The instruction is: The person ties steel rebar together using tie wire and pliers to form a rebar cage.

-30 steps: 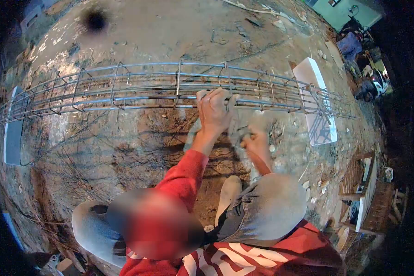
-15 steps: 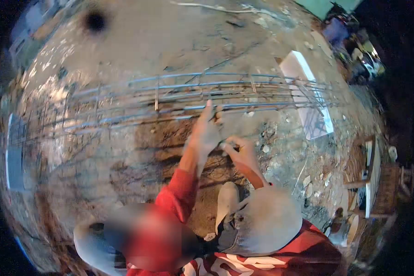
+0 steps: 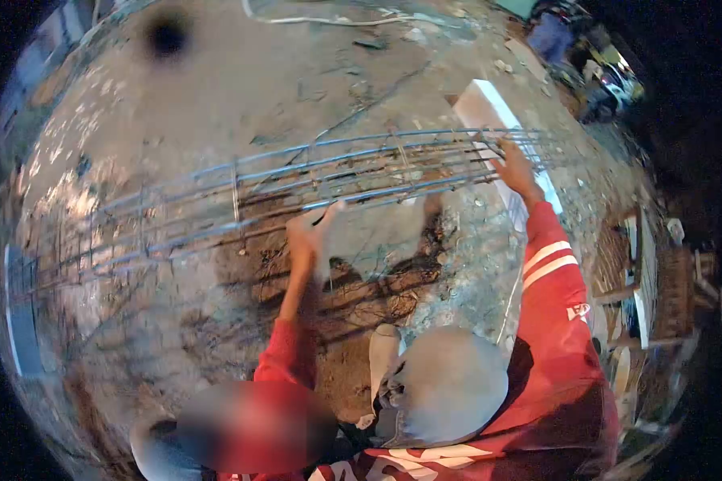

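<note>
A long cage of thin steel bars (image 3: pixel 361 195) with cross ties runs across the view above the ground. My left hand (image 3: pixel 306 231) is at its near lower bar, left of centre, with the fingers closed round the bar. My right hand (image 3: pixel 518 170) reaches out to the cage's right part, over a white block (image 3: pixel 477 104). Its fingers are bent at the bars, and a small dark thing by them is too unclear to name.
A second pale block (image 3: pixel 24 321) stands under the cage's left end. Wooden frames (image 3: pixel 672 297) lie at the right. A pale hose (image 3: pixel 329 20) crosses the dirt at the top, and a parked motorcycle (image 3: pixel 618 86) is at the upper right.
My hands, close together before, are now apart. The left has moved left and down to the near bar; the right has reached up and right to the cage. The view has shifted slightly.
</note>
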Available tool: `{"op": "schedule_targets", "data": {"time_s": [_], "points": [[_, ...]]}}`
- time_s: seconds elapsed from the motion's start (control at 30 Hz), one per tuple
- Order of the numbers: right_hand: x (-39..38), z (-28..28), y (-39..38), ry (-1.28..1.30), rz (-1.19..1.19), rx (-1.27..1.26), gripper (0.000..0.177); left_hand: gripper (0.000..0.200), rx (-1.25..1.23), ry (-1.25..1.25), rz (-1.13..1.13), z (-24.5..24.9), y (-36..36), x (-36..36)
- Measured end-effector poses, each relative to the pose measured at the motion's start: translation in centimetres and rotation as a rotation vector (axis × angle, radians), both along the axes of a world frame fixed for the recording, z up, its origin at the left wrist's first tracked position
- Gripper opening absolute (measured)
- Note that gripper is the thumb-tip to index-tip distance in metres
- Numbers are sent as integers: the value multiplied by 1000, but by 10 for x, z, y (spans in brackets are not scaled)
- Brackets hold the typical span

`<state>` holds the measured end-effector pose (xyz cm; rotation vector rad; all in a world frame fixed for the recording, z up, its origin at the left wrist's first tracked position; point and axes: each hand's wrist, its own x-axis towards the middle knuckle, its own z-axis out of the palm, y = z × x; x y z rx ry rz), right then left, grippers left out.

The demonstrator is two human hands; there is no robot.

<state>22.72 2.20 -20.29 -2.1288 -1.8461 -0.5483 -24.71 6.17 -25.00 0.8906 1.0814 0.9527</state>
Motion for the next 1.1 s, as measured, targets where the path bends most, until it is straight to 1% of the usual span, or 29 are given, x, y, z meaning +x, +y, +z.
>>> {"op": "schedule_targets", "data": {"time_s": [0.03,0.1,0.13,0.17,0.2,0.23,0.27,0.3,0.33,0.37,0.4,0.43,0.47,0.5,0.53,0.57,0.6,0.63,0.67,0.7,0.73,0.77,0.83,0.9,0.97,1.03,1.1], "points": [[-3,2,1,14,-43,-46,39,33,122,81,39,2,-2,2],[4,1,15,-153,-256,-218,36,34,221,104,133,-13,-3,12],[-2,4,15,-141,-240,-148,35,34,213,117,169,-13,-7,8],[-11,9,14,-131,-227,-80,33,35,163,77,87,-10,-8,5],[-23,16,17,-132,-196,-85,33,36,116,29,4,-8,-9,4],[-35,25,18,-90,-180,-8,34,36,111,27,32,-10,-12,5],[-45,37,17,-47,-169,68,35,34,70,15,189,-17,-16,8],[-63,51,15,-53,-153,61,35,32,26,3,341,-26,-20,11],[-90,65,10,-29,-44,-64,36,27,442,475,533,-43,-20,16],[-119,80,3,-4,57,-192,37,27,426,471,534,-45,-22,14],[-151,96,-4,1,122,-349,41,20,581,533,557,-46,-19,10],[-163,96,-5,79,204,-507,43,15,738,590,577,-45,-17,6],[-176,91,-16,-15,408,-481,45,16,884,610,623,-34,-14,0],[-201,95,-20,40,440,-622,44,16,874,596,624,-36,-12,2],[-227,99,-20,96,469,-760,43,15,849,545,549,-40,-8,4],[-246,99,-17,81,461,-766,43,15,824,494,475,-41,-6,6],[-262,98,-11,99,436,-874,40,16,817,383,473,-38,-5,8],[-271,98,-7,117,407,-982,38,16,810,366,478,-40,-5,13],[-273,97,-4,102,397,-988,38,17,749,256,382,-42,-5,18],[-274,93,0,15,474,-909,40,19,687,147,285,-48,-4,22],[-274,88,4,-72,552,-828,43,20,670,74,268,-53,-2,25],[-275,85,8,-86,546,-837,43,20,664,58,273,-58,1,27],[-283,83,14,-201,494,-869,45,15,727,44,215,-60,4,27],[-296,86,14,-206,519,-862,47,15,747,19,263,-62,6,30],[-313,91,13,-293,408,-875,28,14,766,0,308,-64,4,33],[-311,93,18,-304,425,-887,28,15,773,57,359,-65,1,35],[-310,91,19,-311,445,-895,27,16,778,39,350,-67,2,33]]}}
